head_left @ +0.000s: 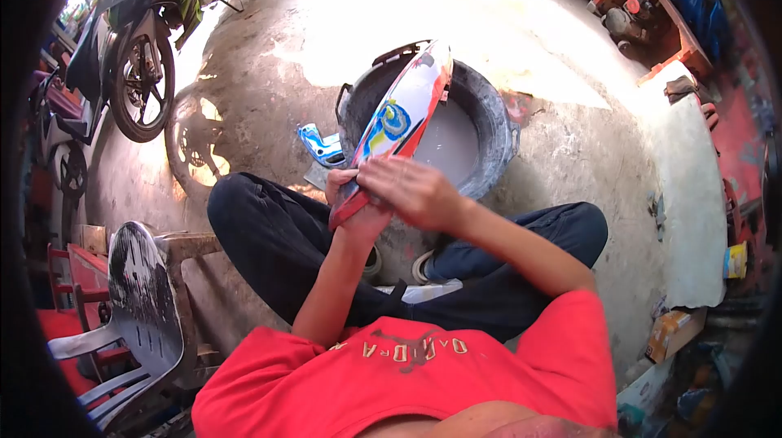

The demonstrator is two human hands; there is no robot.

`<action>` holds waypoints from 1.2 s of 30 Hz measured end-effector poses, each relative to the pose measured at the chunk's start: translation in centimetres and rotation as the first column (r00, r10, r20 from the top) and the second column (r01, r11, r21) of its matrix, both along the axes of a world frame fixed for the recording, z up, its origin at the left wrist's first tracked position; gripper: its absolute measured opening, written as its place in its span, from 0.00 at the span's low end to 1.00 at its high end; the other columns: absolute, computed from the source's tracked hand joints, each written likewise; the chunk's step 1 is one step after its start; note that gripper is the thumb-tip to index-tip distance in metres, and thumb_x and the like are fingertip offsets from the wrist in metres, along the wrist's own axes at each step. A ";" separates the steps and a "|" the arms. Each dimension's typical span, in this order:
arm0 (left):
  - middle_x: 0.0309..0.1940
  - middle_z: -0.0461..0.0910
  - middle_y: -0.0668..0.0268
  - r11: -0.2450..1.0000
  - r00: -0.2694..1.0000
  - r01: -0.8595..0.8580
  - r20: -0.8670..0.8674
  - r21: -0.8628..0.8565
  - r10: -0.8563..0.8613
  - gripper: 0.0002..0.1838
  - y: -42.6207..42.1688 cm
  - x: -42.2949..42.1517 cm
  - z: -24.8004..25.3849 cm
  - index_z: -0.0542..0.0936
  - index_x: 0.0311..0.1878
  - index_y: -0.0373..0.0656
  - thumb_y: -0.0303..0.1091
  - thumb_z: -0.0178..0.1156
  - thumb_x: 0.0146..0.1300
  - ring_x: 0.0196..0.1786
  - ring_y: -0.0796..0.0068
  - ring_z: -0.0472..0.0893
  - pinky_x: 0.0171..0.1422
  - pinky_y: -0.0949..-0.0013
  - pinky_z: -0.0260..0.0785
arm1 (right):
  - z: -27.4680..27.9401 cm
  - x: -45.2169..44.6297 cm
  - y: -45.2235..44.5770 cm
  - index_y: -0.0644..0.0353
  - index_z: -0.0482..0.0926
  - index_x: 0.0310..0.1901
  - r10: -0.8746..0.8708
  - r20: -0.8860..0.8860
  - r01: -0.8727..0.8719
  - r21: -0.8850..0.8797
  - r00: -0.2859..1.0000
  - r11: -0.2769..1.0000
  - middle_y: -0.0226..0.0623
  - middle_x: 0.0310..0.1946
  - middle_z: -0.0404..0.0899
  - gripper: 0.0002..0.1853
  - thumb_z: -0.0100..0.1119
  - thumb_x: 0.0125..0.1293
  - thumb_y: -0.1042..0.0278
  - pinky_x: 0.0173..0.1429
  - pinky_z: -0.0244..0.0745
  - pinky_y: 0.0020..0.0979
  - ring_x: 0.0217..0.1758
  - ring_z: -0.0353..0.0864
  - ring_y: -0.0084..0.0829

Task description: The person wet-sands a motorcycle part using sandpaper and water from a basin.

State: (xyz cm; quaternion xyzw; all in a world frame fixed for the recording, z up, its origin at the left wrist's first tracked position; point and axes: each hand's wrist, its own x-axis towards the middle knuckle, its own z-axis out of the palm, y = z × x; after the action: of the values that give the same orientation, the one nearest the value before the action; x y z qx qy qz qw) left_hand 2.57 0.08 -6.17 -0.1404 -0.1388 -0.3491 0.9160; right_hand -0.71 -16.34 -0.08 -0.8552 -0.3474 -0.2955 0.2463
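Observation:
A long, narrow painted motorcycle body panel [407,104], white and red with blue and yellow patches, slants up from my lap over a dark tub. My left hand [358,206] wraps around its near end from below and the left side. Across the top of that end lies my right hand [415,192], fingers stretched flat against the surface. Anything thin under those fingers is hidden. The round black tub [498,132] stands beyond my knees, with cloudy grey water [452,140] inside.
A smaller blue and white painted part [322,145] lies on the floor left of the tub. Motorcycles [142,71] stand at the upper left, a worn plastic chair [147,299] at the lower left. On the right are a long pale board [692,202] and a cardboard box [674,334].

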 end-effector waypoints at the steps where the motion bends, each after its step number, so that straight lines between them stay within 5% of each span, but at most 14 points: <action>1: 0.71 0.70 0.48 0.999 1.000 0.010 -0.005 -0.032 -0.010 0.43 -0.2 -0.2 0.7 0.62 0.74 0.29 0.35 0.58 0.52 0.76 0.55 0.68 0.88 0.53 0.48 | 0.0 0.6 -0.3 0.63 0.81 0.60 0.011 0.004 -0.011 -0.014 1.000 1.000 0.46 0.58 0.85 0.21 0.60 0.65 0.75 0.67 0.79 0.45 0.63 0.85 0.44; 2: 0.71 0.70 0.46 0.972 0.982 -0.059 -0.162 0.228 0.097 0.44 -0.5 -1.0 4.1 0.62 0.74 0.28 0.33 0.59 0.51 0.77 0.54 0.68 0.88 0.53 0.48 | -0.4 2.0 -1.4 0.63 0.81 0.60 -0.122 -0.014 0.121 -0.051 0.992 0.991 0.46 0.57 0.85 0.21 0.60 0.65 0.76 0.66 0.80 0.45 0.62 0.86 0.44; 5: 0.71 0.69 0.46 0.950 0.981 -0.025 -0.176 0.313 0.084 0.45 -0.5 -1.0 5.1 0.61 0.74 0.28 0.32 0.59 0.50 0.77 0.55 0.67 0.88 0.53 0.48 | -0.5 3.9 -2.8 0.63 0.82 0.57 -0.342 -0.115 0.346 0.024 0.933 0.938 0.46 0.59 0.85 0.18 0.59 0.67 0.72 0.66 0.81 0.42 0.63 0.85 0.42; 8: 0.73 0.67 0.45 0.997 0.993 0.071 -0.091 0.017 -0.069 0.46 -0.1 -0.2 3.1 0.60 0.75 0.27 0.31 0.59 0.50 0.79 0.53 0.64 0.89 0.52 0.45 | 0.6 -0.7 0.5 0.60 0.83 0.59 0.026 0.012 -0.024 -0.085 1.000 0.996 0.45 0.57 0.86 0.20 0.61 0.65 0.75 0.70 0.78 0.43 0.64 0.85 0.40; 9: 0.73 0.67 0.45 0.995 0.991 0.002 -0.132 0.098 0.011 0.45 -0.1 -0.5 2.5 0.60 0.75 0.27 0.30 0.58 0.50 0.79 0.53 0.64 0.89 0.52 0.45 | 0.1 0.1 -0.3 0.61 0.84 0.58 0.033 0.025 -0.032 -0.017 0.999 0.999 0.46 0.56 0.86 0.19 0.61 0.66 0.74 0.68 0.80 0.41 0.62 0.86 0.41; 11: 0.73 0.68 0.48 0.959 0.985 -0.052 -0.141 0.280 0.095 0.43 -0.8 -0.9 5.7 0.61 0.75 0.28 0.33 0.57 0.53 0.79 0.56 0.65 0.88 0.53 0.48 | -1.0 3.5 -2.4 0.62 0.84 0.58 -0.213 -0.041 0.213 0.010 0.976 0.977 0.48 0.55 0.86 0.17 0.59 0.68 0.74 0.65 0.81 0.40 0.60 0.87 0.44; 12: 0.74 0.66 0.48 0.948 0.988 -0.054 -0.120 0.315 0.097 0.44 -0.8 -0.8 5.4 0.60 0.75 0.30 0.35 0.59 0.53 0.79 0.56 0.64 0.88 0.53 0.47 | -0.9 4.6 -3.2 0.64 0.83 0.57 -0.303 -0.268 0.348 0.140 0.915 0.927 0.50 0.54 0.86 0.15 0.57 0.71 0.75 0.64 0.81 0.40 0.59 0.86 0.47; 13: 0.75 0.65 0.48 0.935 0.990 -0.058 -0.099 0.349 0.098 0.45 -0.6 -0.9 4.9 0.60 0.76 0.31 0.37 0.60 0.54 0.80 0.57 0.63 0.88 0.53 0.46 | -0.9 5.1 -3.8 0.64 0.82 0.58 -0.342 -0.184 0.362 0.091 0.922 0.928 0.50 0.56 0.85 0.15 0.58 0.72 0.75 0.65 0.80 0.41 0.60 0.86 0.47; 19: 0.73 0.69 0.49 0.993 0.996 -0.043 -0.074 0.111 0.052 0.42 0.6 -0.6 1.0 0.62 0.75 0.31 0.33 0.57 0.53 0.78 0.56 0.66 0.88 0.52 0.47 | 0.7 1.4 0.2 0.63 0.81 0.60 0.092 -0.037 -0.090 0.038 0.995 0.995 0.48 0.58 0.85 0.20 0.62 0.66 0.76 0.68 0.79 0.42 0.64 0.85 0.42; 23: 0.73 0.68 0.49 0.945 0.989 -0.015 -0.134 0.325 0.061 0.44 -0.2 -0.6 5.1 0.63 0.74 0.31 0.31 0.58 0.50 0.78 0.56 0.66 0.88 0.52 0.46 | -0.5 5.7 -3.8 0.64 0.81 0.60 -0.332 -0.293 0.375 0.105 0.897 0.921 0.50 0.58 0.84 0.21 0.58 0.65 0.81 0.68 0.79 0.40 0.62 0.85 0.45; 28: 0.74 0.65 0.42 0.990 0.976 -0.052 -0.202 0.131 0.078 0.47 -0.2 -0.3 3.4 0.57 0.76 0.25 0.29 0.57 0.48 0.79 0.46 0.63 0.89 0.48 0.44 | 1.2 1.8 0.0 0.62 0.80 0.62 0.046 -0.052 -0.048 -0.025 0.998 0.999 0.47 0.60 0.84 0.24 0.60 0.63 0.80 0.70 0.78 0.39 0.65 0.84 0.42; 31: 0.74 0.65 0.43 0.980 0.986 -0.008 -0.163 0.197 0.040 0.47 0.0 -0.5 3.2 0.59 0.75 0.27 0.35 0.59 0.50 0.79 0.48 0.63 0.88 0.49 0.45 | -0.7 5.2 -2.4 0.62 0.81 0.61 -0.140 -0.129 0.147 0.045 0.982 0.988 0.47 0.58 0.84 0.22 0.58 0.65 0.78 0.67 0.80 0.39 0.63 0.84 0.43; 33: 0.73 0.67 0.46 0.945 0.990 -0.024 -0.125 0.328 0.069 0.46 0.0 -0.4 4.3 0.60 0.75 0.29 0.35 0.58 0.50 0.79 0.51 0.64 0.88 0.51 0.47 | -0.1 6.4 -3.8 0.64 0.82 0.58 -0.315 -0.380 0.379 0.106 0.870 0.919 0.50 0.58 0.84 0.19 0.59 0.64 0.78 0.64 0.80 0.40 0.62 0.85 0.45; 36: 0.73 0.67 0.46 0.955 0.984 -0.062 -0.142 0.291 0.108 0.47 -0.1 -0.3 4.6 0.60 0.75 0.29 0.31 0.56 0.47 0.79 0.51 0.64 0.88 0.51 0.47 | -0.9 4.3 -1.8 0.62 0.81 0.61 -0.141 -0.055 0.141 0.000 0.989 0.990 0.46 0.60 0.84 0.23 0.61 0.63 0.79 0.65 0.80 0.41 0.63 0.84 0.44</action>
State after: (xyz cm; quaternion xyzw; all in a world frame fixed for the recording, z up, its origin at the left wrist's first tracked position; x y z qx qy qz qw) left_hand 2.22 0.02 -1.58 -0.0276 -0.0208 -0.3136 0.9489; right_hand 3.61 -18.19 -0.97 -0.8849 -0.2788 -0.2892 0.2360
